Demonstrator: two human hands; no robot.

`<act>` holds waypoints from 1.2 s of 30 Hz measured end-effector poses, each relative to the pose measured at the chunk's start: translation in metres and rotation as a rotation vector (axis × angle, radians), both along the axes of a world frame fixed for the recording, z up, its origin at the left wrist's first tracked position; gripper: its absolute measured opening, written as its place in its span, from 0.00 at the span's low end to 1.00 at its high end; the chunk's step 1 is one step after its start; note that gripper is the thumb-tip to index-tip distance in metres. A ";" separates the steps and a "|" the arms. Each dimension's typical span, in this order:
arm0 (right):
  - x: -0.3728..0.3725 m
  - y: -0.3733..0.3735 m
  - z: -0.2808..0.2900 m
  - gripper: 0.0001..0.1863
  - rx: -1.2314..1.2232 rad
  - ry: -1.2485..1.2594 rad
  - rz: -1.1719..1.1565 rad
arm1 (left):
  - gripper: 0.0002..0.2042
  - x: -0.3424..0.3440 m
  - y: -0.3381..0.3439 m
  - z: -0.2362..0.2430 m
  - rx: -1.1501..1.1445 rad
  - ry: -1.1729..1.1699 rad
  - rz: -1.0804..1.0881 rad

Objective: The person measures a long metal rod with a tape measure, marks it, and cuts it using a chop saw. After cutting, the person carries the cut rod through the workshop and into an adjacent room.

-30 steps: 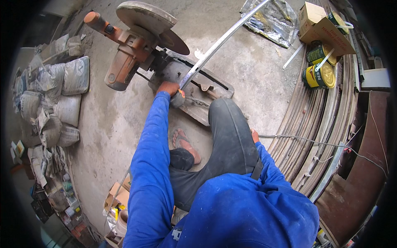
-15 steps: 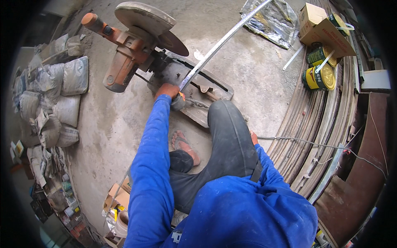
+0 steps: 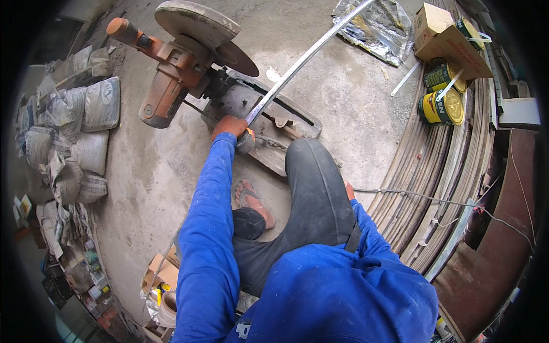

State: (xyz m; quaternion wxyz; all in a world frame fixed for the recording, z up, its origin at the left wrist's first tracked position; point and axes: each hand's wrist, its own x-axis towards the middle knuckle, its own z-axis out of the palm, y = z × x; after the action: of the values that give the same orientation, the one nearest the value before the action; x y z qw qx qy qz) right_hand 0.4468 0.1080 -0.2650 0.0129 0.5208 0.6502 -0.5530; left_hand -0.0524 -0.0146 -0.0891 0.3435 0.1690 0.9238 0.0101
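Observation:
My left hand [image 3: 228, 127] is closed around the near end of a long, slim silver metal bar [image 3: 309, 62], which slants up and away to the right over the saw base. Right beside the fingers is a round grey and orange thing [image 3: 246, 141], perhaps a tape measure; whether the hand grips it too is unclear. An orange chop saw [image 3: 166, 86] with a large dusty disc and guard stands just beyond, on its flat metal base [image 3: 251, 103]. My right hand [image 3: 349, 190] shows only in part beside my raised knee, its fingers mostly hidden.
Dusty sacks [image 3: 103, 106] are piled at the left. Stacked long strips [image 3: 429, 171] lie at the right, with yellow and green cans [image 3: 440, 107] and a cardboard box [image 3: 457, 51]. A grey cable [image 3: 423, 197] crosses them. Crumpled plastic sheeting [image 3: 374, 28] lies at the far side.
The whole picture has shifted very slightly to the left. Both hands, the bar and the saw keep nearly the same places relative to each other.

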 end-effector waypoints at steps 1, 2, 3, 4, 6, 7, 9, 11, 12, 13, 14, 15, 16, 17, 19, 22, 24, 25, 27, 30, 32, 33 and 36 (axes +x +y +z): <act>0.000 0.000 0.000 0.21 0.031 0.069 0.019 | 0.23 0.001 0.000 0.002 0.003 -0.003 0.016; 0.000 0.000 0.000 0.21 0.043 0.081 0.016 | 0.23 0.002 0.001 0.003 0.005 -0.005 0.033; 0.000 -0.001 0.000 0.21 0.029 0.022 -0.006 | 0.23 0.003 0.001 0.005 0.001 -0.002 0.047; 0.000 -0.001 0.001 0.20 0.038 0.101 0.004 | 0.23 0.004 0.001 0.006 0.011 -0.005 0.055; -0.001 -0.001 0.004 0.20 -0.007 0.065 -0.030 | 0.23 0.004 0.001 0.009 0.012 -0.003 0.066; -0.002 -0.001 0.006 0.20 0.029 0.092 0.001 | 0.23 0.005 0.001 0.009 0.015 -0.002 0.065; -0.003 -0.001 0.009 0.19 0.071 0.010 0.015 | 0.23 0.005 0.000 0.009 0.015 -0.004 0.064; -0.004 0.000 0.011 0.19 0.104 0.032 0.042 | 0.23 0.005 0.000 0.009 0.031 -0.013 0.071; -0.004 0.000 0.011 0.19 0.108 -0.033 0.041 | 0.23 0.005 0.000 0.008 0.029 -0.010 0.075; -0.005 0.000 0.012 0.19 0.102 0.039 0.045 | 0.23 0.005 0.000 0.008 0.031 -0.007 0.071; -0.005 0.000 0.012 0.19 0.088 0.053 0.040 | 0.23 0.005 0.000 0.008 0.023 0.003 0.067; -0.006 0.000 0.012 0.19 0.064 0.008 0.027 | 0.23 0.005 0.001 0.008 0.013 0.005 0.058; -0.006 0.001 0.013 0.19 0.057 0.065 0.031 | 0.23 0.006 0.001 0.009 0.017 0.008 0.069; -0.006 0.000 0.013 0.18 0.042 0.064 0.028 | 0.23 0.006 0.001 0.010 0.019 0.004 0.074; -0.006 0.000 0.013 0.18 0.038 0.070 0.027 | 0.24 0.008 0.002 0.014 0.018 0.003 0.062; -0.005 0.000 0.011 0.19 0.055 0.074 0.023 | 0.24 0.012 0.003 0.022 0.022 0.014 0.052; -0.004 0.000 0.008 0.19 0.018 0.017 -0.013 | 0.24 0.016 0.003 0.029 0.025 0.019 0.112; -0.003 0.000 0.007 0.19 0.035 0.072 0.010 | 0.24 0.018 0.003 0.032 0.038 0.021 0.109; -0.003 0.000 0.003 0.20 0.015 0.063 -0.007 | 0.24 0.020 0.004 0.037 0.040 0.020 0.116; -0.001 0.001 0.000 0.20 0.001 -0.016 0.004 | 0.23 0.022 0.005 0.041 0.027 0.017 0.124; -0.001 0.002 0.000 0.21 0.036 0.069 0.042 | 0.23 0.022 0.005 0.040 0.032 0.013 0.125; 0.000 0.002 0.001 0.21 0.024 0.016 0.017 | 0.23 0.021 0.006 0.040 0.035 0.013 0.124; -0.001 0.002 0.004 0.20 0.009 0.036 0.031 | 0.23 0.020 0.005 0.036 0.032 0.010 0.130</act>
State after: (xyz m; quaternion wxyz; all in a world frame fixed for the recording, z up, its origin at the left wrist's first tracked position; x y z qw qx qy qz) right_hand 0.4457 0.1101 -0.2608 0.0078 0.5007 0.6609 -0.5590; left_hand -0.0328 -0.0093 -0.0532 0.3349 0.1141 0.9342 0.0464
